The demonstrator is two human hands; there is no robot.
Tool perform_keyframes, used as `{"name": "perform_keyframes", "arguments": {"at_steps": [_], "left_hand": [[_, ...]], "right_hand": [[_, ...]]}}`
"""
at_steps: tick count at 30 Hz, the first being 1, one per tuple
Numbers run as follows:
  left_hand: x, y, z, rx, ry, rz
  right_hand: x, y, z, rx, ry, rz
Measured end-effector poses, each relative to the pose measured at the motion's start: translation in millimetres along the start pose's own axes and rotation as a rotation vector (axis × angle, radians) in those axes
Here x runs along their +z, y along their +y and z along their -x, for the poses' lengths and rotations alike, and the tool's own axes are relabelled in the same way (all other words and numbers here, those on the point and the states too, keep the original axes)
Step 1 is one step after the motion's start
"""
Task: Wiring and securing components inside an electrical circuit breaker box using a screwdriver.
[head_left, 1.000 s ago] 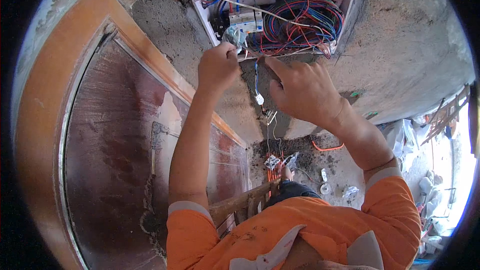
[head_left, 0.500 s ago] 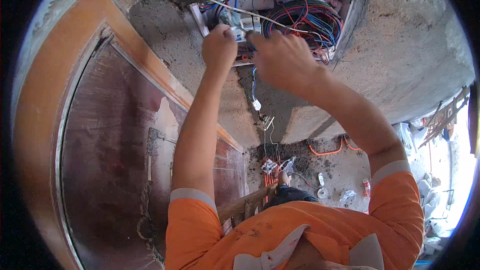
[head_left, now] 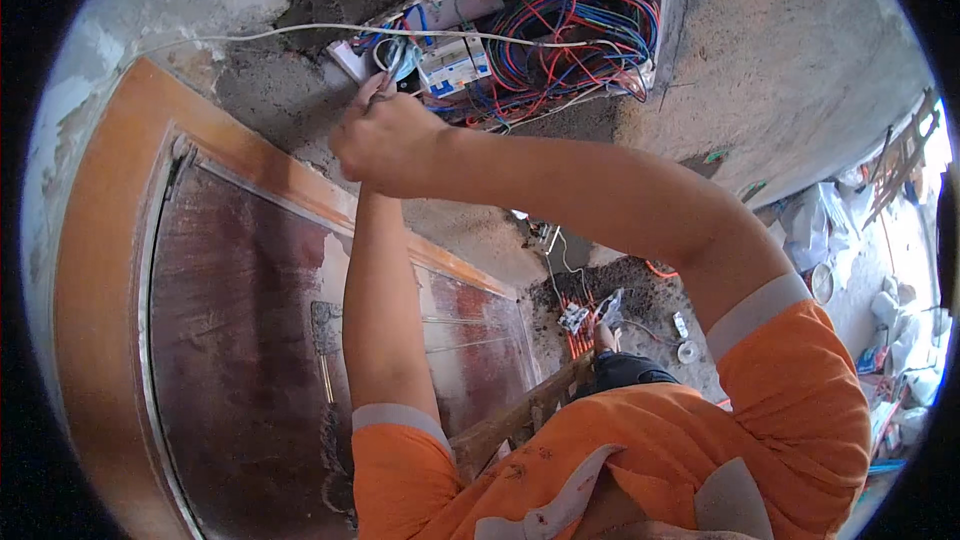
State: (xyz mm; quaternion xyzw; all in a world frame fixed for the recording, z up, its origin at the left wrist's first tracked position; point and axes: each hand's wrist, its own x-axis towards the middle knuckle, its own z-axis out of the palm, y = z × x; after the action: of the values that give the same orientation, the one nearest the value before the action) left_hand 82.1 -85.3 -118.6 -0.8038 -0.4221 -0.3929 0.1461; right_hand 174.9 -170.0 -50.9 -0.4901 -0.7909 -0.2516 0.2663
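My right hand (head_left: 400, 145) is closed like a fist at the lower left corner of the wall-mounted electrical box (head_left: 345, 58). A thin, dark shape shows at its fingertips, too little of it to name. My left hand is almost wholly hidden behind the right one; its forearm (head_left: 385, 310) rises from below to meet it. Just above the fingers, a pale blue crumpled piece (head_left: 403, 58) sits inside the box. Beside it are white circuit breakers (head_left: 455, 68) with blue switches. A big coil of red, blue, green and black wires (head_left: 575, 30) fills the box's right part.
A white cable (head_left: 290, 30) runs across the box's front. At left stands a dark red door (head_left: 240, 320) in an orange-brown frame (head_left: 95, 280). Below are a wooden support (head_left: 530, 400), orange conduits (head_left: 580, 343) and loose bits on the floor. Plastic bags (head_left: 825, 220) lie at the right.
Both hands have shifted left in the view, and my right hand now crosses in front of my left. The view has turned, showing the breakers and wire coil more fully.
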Motion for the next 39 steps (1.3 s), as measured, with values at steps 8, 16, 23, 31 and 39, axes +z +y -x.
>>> {"name": "perform_keyframes", "arguments": {"at_steps": [8, 16, 23, 31, 39], "left_hand": [[11.1, 38.5, -52.3, -0.293, -0.344, -0.206], [-31.0, 114.9, -81.0, -0.536, -0.404, -0.286], [-43.4, 48.0, -4.8, -0.358, -0.073, 0.250], [-15.9, 52.1, 24.3, -0.064, 0.237, 0.528], [4.1, 98.4, -16.9, -0.274, -0.019, 0.065]], "right_hand": [[80.1, -5.7, -48.0, 0.345, 0.215, 0.108], [82.0, 22.1, -71.2, 0.667, 0.276, -0.151], [-58.3, 7.7, -3.4, 0.089, 0.014, -0.591], [-60.7, 46.1, 82.8, -0.149, 0.293, -0.647], [-37.6, 114.1, 104.5, 0.015, 0.288, -0.968]]}}
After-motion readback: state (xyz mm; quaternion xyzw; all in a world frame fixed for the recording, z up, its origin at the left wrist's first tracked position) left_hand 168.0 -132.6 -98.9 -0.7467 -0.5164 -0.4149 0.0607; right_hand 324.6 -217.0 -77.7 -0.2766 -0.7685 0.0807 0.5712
